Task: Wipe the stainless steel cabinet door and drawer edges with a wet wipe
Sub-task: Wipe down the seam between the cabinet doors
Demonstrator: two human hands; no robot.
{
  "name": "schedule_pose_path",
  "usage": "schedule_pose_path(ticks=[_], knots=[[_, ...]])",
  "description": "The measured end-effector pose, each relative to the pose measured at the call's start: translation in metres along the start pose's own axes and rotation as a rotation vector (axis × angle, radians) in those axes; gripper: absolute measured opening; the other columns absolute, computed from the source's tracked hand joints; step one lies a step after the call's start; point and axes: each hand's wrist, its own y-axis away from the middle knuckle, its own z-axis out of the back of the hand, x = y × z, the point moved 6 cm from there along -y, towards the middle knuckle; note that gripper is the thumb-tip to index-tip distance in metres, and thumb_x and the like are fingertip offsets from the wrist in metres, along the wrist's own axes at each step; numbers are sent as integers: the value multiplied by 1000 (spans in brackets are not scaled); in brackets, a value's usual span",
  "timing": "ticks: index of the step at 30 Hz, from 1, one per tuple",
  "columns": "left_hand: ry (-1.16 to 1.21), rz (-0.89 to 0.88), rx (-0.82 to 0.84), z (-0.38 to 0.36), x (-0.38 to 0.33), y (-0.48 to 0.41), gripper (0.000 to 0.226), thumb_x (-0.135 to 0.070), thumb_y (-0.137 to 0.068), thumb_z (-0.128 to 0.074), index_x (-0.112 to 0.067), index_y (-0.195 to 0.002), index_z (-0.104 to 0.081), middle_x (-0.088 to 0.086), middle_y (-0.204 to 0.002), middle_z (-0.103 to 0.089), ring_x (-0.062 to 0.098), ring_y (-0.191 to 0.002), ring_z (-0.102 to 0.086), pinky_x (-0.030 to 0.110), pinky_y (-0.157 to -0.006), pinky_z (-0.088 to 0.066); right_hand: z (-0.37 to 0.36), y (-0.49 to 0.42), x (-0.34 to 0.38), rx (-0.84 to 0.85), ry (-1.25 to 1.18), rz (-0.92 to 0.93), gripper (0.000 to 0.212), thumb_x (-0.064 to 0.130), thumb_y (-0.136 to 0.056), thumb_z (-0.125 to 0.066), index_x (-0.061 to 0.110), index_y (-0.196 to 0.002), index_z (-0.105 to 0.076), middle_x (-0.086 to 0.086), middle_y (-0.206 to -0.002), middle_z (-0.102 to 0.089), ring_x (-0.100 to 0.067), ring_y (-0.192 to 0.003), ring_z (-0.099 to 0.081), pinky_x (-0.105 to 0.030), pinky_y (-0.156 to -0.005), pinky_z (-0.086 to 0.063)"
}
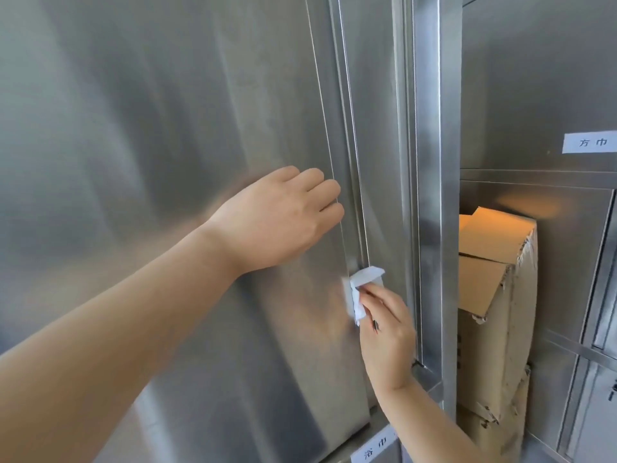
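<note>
In the head view, the stainless steel cabinet door is filling the whole left half of the picture, standing open with its right edge running from twelve o'clock down toward six. The left hand is reaching in from eight o'clock and gripping that edge just above the middle of the frame, its fingers curling round the rim so that the knuckles are showing and the fingertips are hiding behind the metal. At about five o'clock from it, a little lower on the same edge, the wet wipe is lying folded over the rim, white and crumpled, touching the steel on both sides of the fold. The right hand is coming up from five o'clock of the frame and pinching the wipe between thumb and curled fingers, pressing it against the door's edge. Just beside this hand, at three o'clock, the upright frame post is catching the light. Beyond the post, toward four o'clock, a worn cardboard box with loose flaps is sitting in an open compartment. At two o'clock a paper label with printed characters is sticking to a steel panel, and at six o'clock a second label is showing below the door.
</note>
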Motion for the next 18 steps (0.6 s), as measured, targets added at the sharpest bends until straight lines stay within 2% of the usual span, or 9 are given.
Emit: schedule_pose_path(ticks=[2,5,8,9,12,15,18], knots=[[-10,18,-2,0,0,0,14,-7,-74,-61,-14,-70,-50,2,-69,-46,20,-59,-39,30,-51,-29,-5,-47,26,-1,-45,89,25,-7,-82,-59,-3,-104,-70,5,-110,-58,-12,-96,-56,-11,-95,-41],[33,37,-25,5,3,-1,15,-7,-71,-65,-15,-71,-52,3,-69,-47,21,-58,-40,30,-51,-27,-12,-106,59,51,-39,194,34,-5,-86,-57,-1,-119,-63,3,-123,-55,-14,-107,-52,-5,-100,-31],[65,50,-27,6,3,-1,10,-9,-73,-64,-15,-73,-56,2,-70,-51,21,-59,-44,30,-52,-27,-17,-156,80,171,9,268,42,-9,-84,-52,0,-125,-59,-10,-130,-57,-24,-116,-53,-21,-102,-38],[64,51,-15,6,3,-1,10,-9,-73,-64,-15,-72,-56,1,-70,-51,20,-59,-45,30,-51,-29,-19,-171,88,210,47,305,43,-6,-85,-47,1,-126,-58,-11,-131,-56,-26,-119,-51,-25,-101,-37],[70,52,11,8,3,-1,13,-9,-71,-60,-19,-69,-52,-1,-69,-49,19,-60,-44,29,-51,-30,-23,-216,110,225,118,376,39,3,-94,-42,6,-132,-53,2,-135,-51,-13,-120,-44,-14,-94,-33],[70,52,34,10,6,0,13,-8,-74,-49,-20,-69,-49,-2,-69,-47,18,-60,-43,28,-52,-28,-29,-258,137,206,313,524,43,-5,-90,-42,3,-132,-51,-6,-137,-48,-25,-110,-46,-28,-80,-39],[55,64,77,9,8,2,19,-7,-75,-37,-21,-71,-50,-4,-70,-47,16,-61,-42,27,-52,-28,-30,-305,162,185,432,563,45,-9,-86,-41,3,-129,-51,-9,-128,-50,-28,-105,-44,-31,-76,-37]])
